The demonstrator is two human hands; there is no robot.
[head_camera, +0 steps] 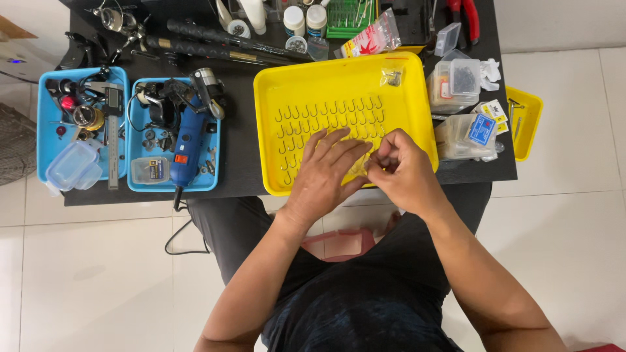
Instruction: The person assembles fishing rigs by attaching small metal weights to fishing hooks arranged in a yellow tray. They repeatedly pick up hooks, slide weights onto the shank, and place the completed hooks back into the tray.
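Two bare hands meet over the near right part of a yellow tray (pixel 267 130) in the head view; the tray sits on a dark table (pixel 238 150), its long axis running left to right, and rows of fish hooks (pixel 329 117) lie across its floor, shanks pointing near and far; the rows run from the far middle of the tray down toward the hands, so the hooks lie far and left of the grip.

Between the hands sits a small clear packet (pixel 360 166), hard to make out; the right hand (pixel 404 171) is curled, thumb and fingertips pinched together at its left edge, apparently on that packet or on something small in it, though I cannot tell exactly what; the left hand (pixel 326 173) lies flatter, fingers spread and pointing far and right, fingertips at the same spot, steadying rather than clenching; whether it has hold of the packet I cannot tell.

Both hands are about equally near the closest hooks, the left fingers lying over the nearest rows; a second small packet (pixel 391 77) rests in the far right corner of the tray, well apart from the hands.

Left of the tray stand two blue trays (pixel 214 156); one holds a blue rotary tool (pixel 189 146); clear plastic boxes (pixel 456 81) stand right of the yellow tray.
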